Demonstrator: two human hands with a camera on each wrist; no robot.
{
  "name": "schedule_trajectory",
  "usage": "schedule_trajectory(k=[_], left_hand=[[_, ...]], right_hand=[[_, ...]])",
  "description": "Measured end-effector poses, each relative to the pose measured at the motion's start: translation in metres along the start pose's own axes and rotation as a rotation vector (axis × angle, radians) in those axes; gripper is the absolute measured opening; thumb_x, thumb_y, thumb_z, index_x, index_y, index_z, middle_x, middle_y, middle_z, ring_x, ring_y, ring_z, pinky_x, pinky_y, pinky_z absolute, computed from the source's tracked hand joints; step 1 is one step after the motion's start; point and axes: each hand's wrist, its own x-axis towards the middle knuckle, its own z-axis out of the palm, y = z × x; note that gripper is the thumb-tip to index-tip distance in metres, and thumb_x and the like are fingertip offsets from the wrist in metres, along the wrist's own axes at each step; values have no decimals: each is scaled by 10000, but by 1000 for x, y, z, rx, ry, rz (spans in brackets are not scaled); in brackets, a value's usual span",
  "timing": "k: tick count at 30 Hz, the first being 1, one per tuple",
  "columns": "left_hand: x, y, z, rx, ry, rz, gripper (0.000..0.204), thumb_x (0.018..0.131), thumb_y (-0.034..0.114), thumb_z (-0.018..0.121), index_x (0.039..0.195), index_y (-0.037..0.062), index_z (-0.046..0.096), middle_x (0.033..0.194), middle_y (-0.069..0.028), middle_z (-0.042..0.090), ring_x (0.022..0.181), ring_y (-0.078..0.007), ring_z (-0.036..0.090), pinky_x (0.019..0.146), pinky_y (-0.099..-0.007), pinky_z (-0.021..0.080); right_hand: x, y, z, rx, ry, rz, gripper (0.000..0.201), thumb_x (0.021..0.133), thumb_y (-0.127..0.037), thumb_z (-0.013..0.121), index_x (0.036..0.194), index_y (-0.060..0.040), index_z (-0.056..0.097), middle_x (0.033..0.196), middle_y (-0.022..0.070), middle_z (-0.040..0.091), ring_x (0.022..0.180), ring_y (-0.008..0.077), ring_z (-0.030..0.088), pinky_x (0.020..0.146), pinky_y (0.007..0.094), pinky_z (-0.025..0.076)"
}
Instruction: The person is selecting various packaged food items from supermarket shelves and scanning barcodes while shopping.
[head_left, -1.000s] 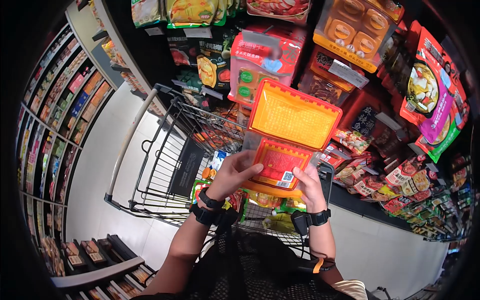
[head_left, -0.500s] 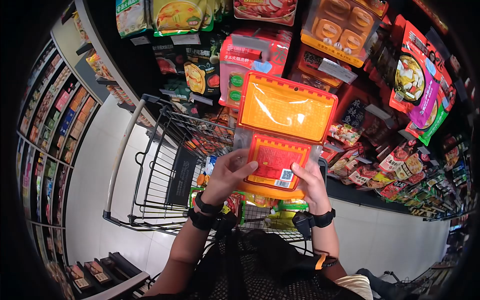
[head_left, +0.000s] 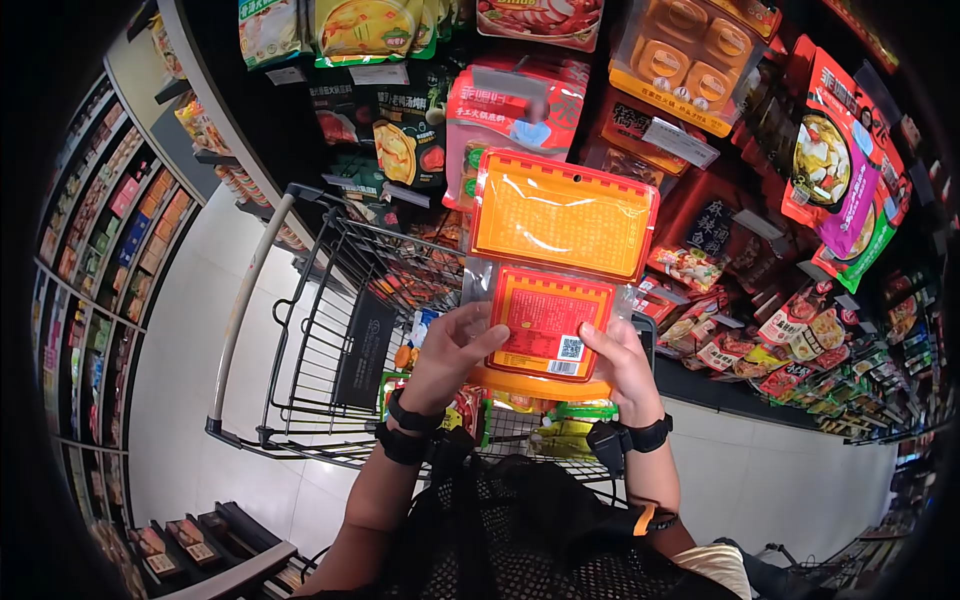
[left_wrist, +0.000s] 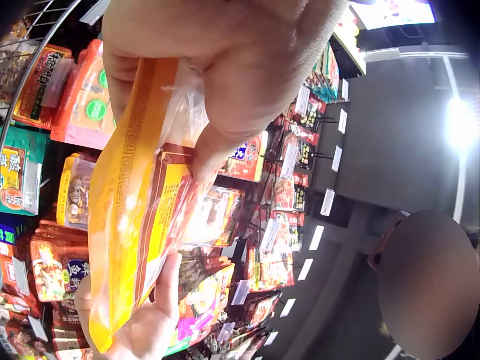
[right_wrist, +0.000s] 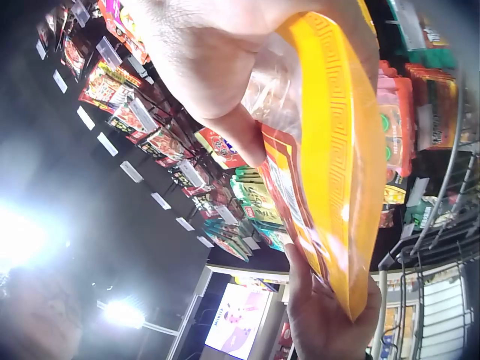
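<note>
We see a shiny plastic packet (head_left: 556, 270), clear and crinkly at its edges, with a smooth paper-like label (head_left: 547, 323). Our cart (head_left: 330, 330) is dark metal wire. At 2 o'clock, glossy plastic bags (head_left: 845, 170) hang.

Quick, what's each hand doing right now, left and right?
Left hand: grips the lower left edge of the orange packet.
Right hand: grips the packet's lower right edge.
</note>
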Motion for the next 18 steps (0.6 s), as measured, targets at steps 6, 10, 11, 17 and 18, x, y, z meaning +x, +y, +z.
schedule_trajectory(k=[6,10,11,17,18], left_hand=[[7,-32,-16,52,-18,83,637,822,143,682,1332,-7,332,1250,-99,502,1125,-145,491,941,-291,407],[-4,-32,6,84,0,278,969,769,199,741,1431,17,58,1408,-127,320,1284,-205,333,1034,-379,330],[-12,-27,13,-3,-118,352,1032,725,228,777,1434,32,53,1396,-129,342,1300,-217,314,1052,-386,311],[-27,-65,16,-392,-245,138,607,814,166,663,1322,0,375,1335,-80,436,1188,-185,461,1044,-347,316],[-26,-63,12,-391,-245,136,607,814,166,663,1322,0,375,1335,-80,436,1188,-185,461,1044,-347,316]], right_hand=[[-16,5,9,-318,55,-294,430,821,-90,663,1186,60,492,1138,141,596,1046,177,564,909,305,432],[-12,18,17,-1148,280,-842,386,704,-46,701,1062,52,592,1055,187,627,965,301,614,830,349,469],[-13,20,22,-1278,276,-918,479,643,-29,691,1104,43,583,1094,190,612,1003,352,590,867,381,451],[-34,39,68,-1510,224,-804,696,636,-186,702,1254,24,461,1324,200,440,1248,365,397,1038,543,240],[-38,32,75,-1468,163,-758,694,633,-198,711,1247,17,470,1325,201,438,1247,372,396,1042,549,232]])
